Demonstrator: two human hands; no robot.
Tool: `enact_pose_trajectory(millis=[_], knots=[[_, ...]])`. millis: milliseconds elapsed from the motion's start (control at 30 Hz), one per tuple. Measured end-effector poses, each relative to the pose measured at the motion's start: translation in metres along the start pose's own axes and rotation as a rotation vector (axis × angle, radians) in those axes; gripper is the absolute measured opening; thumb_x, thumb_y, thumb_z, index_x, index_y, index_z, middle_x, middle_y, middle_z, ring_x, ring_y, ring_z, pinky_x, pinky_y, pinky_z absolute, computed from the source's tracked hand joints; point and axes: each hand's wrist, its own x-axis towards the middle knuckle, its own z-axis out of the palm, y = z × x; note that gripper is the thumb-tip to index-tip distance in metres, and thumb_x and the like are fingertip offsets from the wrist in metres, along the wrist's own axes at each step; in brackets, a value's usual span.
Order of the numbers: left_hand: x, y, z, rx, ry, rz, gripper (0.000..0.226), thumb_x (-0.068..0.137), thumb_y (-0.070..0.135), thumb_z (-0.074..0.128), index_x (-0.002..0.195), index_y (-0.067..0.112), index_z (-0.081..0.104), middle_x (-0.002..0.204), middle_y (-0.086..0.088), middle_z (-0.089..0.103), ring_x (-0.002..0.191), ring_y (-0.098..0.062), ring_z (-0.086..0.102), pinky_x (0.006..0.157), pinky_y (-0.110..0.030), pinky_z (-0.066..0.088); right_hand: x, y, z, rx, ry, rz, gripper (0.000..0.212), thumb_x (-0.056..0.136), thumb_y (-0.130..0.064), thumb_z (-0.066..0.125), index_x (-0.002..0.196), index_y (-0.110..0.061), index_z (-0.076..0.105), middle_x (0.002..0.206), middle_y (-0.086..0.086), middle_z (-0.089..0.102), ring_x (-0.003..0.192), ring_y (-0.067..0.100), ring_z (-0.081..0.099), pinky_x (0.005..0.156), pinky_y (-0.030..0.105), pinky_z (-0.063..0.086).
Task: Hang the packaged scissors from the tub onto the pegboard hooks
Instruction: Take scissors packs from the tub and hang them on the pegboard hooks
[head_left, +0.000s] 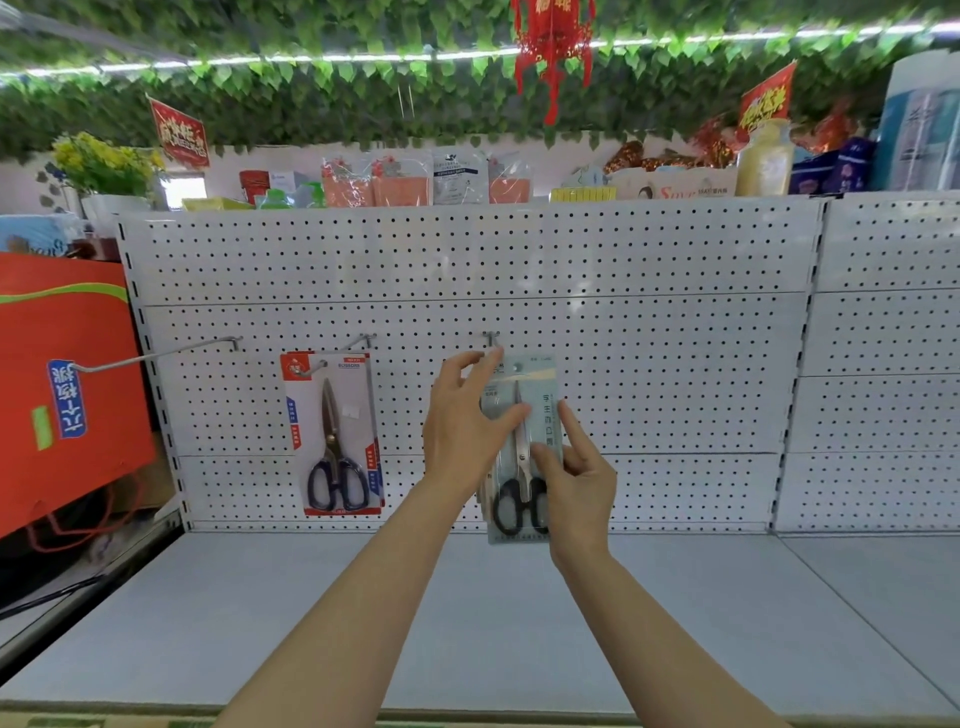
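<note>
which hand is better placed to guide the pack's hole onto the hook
Left. The left hand has its fingers at the top of the pale blue scissors pack, just below the hook; the right hand grips lower, steadying it.

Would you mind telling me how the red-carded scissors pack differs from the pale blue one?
The red-carded pack hangs free on its hook, untouched; the pale blue pack is held by both hands, left hand and right hand. The red-carded pack looks larger, with a red border. Both hold dark-handled scissors, blades up.
</note>
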Motion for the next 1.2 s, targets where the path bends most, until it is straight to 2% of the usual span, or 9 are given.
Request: enact_pose_trajectory(millis=[100,233,467,567,667,767,967,1100,1200], knots=[[-0.002,-0.005,0.000,-0.008,0.006,0.017,0.066,0.078,0.032,0.078,0.138,0.036,0.050,0.132,0.016,0.042,0.120,-0.006,0.046,0.088,-0.033,0.053,-0.004,0.006,0.000,0.017,-0.011,-0.001,0.054,0.087,-0.001,0.065,0.130,-0.033,0.060,0.054,-0.004,0.038,0.057,0.015,0.036,0.059,0.025,0.046],[0.000,-0.010,-0.001,0.001,0.002,0.045,0.066,0.078,0.030,0.079,0.138,0.032,0.052,0.134,0.011,0.044,0.123,-0.009,0.044,0.092,-0.027,0.047,-0.003,0.008,0.004,-0.017,0.000,-0.006,0.054,0.088,-0.001,0.065,0.130,-0.034,0.059,0.048,-0.014,0.036,0.051,0.009,0.032,0.056,0.020,0.043],[0.008,-0.015,0.004,0.054,-0.049,0.017,0.066,0.080,0.031,0.078,0.140,0.029,0.050,0.137,0.010,0.041,0.121,-0.007,0.040,0.090,-0.027,0.045,0.010,0.016,0.008,-0.093,0.045,0.003,0.054,0.086,-0.002,0.067,0.129,-0.034,0.061,0.054,-0.020,0.054,0.058,0.015,0.039,0.065,0.038,0.055],[0.008,-0.018,0.006,0.112,-0.063,0.049,0.066,0.079,0.030,0.078,0.138,0.028,0.050,0.138,0.009,0.040,0.121,-0.011,0.040,0.089,-0.035,0.049,0.012,0.020,0.008,-0.133,0.060,-0.007,0.054,0.085,-0.005,0.069,0.128,-0.037,0.060,0.058,-0.018,0.052,0.060,0.012,0.041,0.062,0.020,0.051],[0.008,-0.019,0.006,0.161,-0.074,0.047,0.066,0.080,0.030,0.077,0.139,0.031,0.047,0.141,0.010,0.037,0.119,-0.014,0.042,0.086,-0.038,0.052,0.012,0.023,0.007,-0.193,0.033,-0.036,0.053,0.086,-0.009,0.068,0.131,-0.035,0.059,0.089,-0.004,0.064,0.074,0.009,0.057,0.070,0.012,0.051],[0.007,-0.020,0.003,0.206,-0.088,0.050,0.066,0.082,0.033,0.075,0.141,0.035,0.044,0.144,0.011,0.034,0.119,-0.013,0.041,0.086,-0.037,0.052,0.013,0.022,0.004,-0.260,0.009,-0.069,0.049,0.088,-0.007,0.065,0.131,-0.029,0.060,0.109,0.000,0.061,0.088,-0.002,0.061,0.075,0.007,0.049],[0.002,-0.023,-0.012,0.113,-0.107,0.012,0.073,0.084,0.039,0.073,0.146,0.040,0.036,0.150,0.011,0.033,0.127,-0.017,0.046,0.095,-0.043,0.051,0.011,0.012,-0.016,-0.473,-0.057,-0.152,0.045,0.089,-0.015,0.067,0.132,-0.023,0.057,0.124,-0.007,0.060,0.111,0.006,0.057,0.099,0.032,0.047],[-0.012,-0.016,-0.029,0.273,-0.114,0.065,0.074,0.086,0.044,0.068,0.150,0.032,0.032,0.155,0.007,0.031,0.141,-0.016,0.029,0.112,-0.041,0.035,0.009,0.002,-0.037,-0.768,-0.092,-0.321,0.052,0.089,-0.029,0.067,0.138,-0.022,0.053,0.137,-0.002,0.055,0.127,0.015,0.049,0.105,0.038,0.042],[-0.029,-0.002,-0.040,0.428,-0.119,0.186,0.072,0.088,0.045,0.065,0.150,0.025,0.034,0.154,0.000,0.034,0.141,-0.023,0.031,0.116,-0.042,0.024,0.003,-0.015,-0.057,-0.978,-0.100,-0.525,0.054,0.087,-0.031,0.069,0.136,-0.015,0.055,0.135,0.003,0.058,0.125,0.023,0.051,0.105,0.040,0.038]])
